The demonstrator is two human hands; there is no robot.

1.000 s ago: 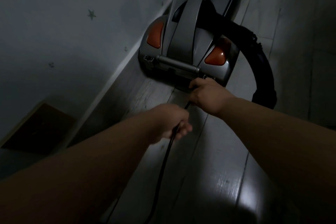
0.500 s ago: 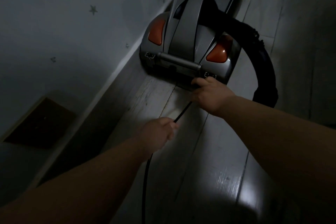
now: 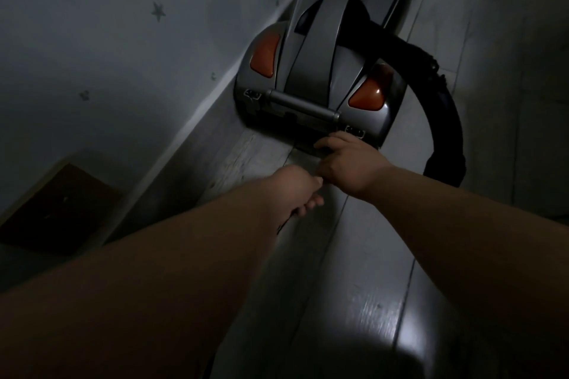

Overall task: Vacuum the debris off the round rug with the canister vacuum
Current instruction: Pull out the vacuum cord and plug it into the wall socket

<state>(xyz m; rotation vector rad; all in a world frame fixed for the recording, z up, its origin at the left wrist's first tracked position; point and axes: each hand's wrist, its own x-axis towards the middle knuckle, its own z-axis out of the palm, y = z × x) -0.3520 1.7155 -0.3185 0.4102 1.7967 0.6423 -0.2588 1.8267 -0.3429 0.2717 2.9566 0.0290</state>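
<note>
Canister vacuum (image 3: 323, 71) stands hard beside the wall (image 3: 107, 40); no passage shows on that flank. The black hose (image 3: 443, 120) arcs from its right side down to the floor (image 3: 354, 286), fencing in the near right corner. Open floorboards lie right of the hose and before the vacuum's near end. There the left hand (image 3: 295, 191), curled round a thin cord (image 3: 281, 226), touches the right hand (image 3: 348, 160). A dark panel (image 3: 55, 209) lies at the wall's foot, far left.

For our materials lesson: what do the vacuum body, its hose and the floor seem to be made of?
Vacuum body: moulded plastic, silver-grey, glossy; highlights on curved panels. Hose: probably flexible plastic, matte black; looks ribbed, dim light leaves it open. Floor: wooden or laminate planks, pale, satin; seams and a reflection.
</note>
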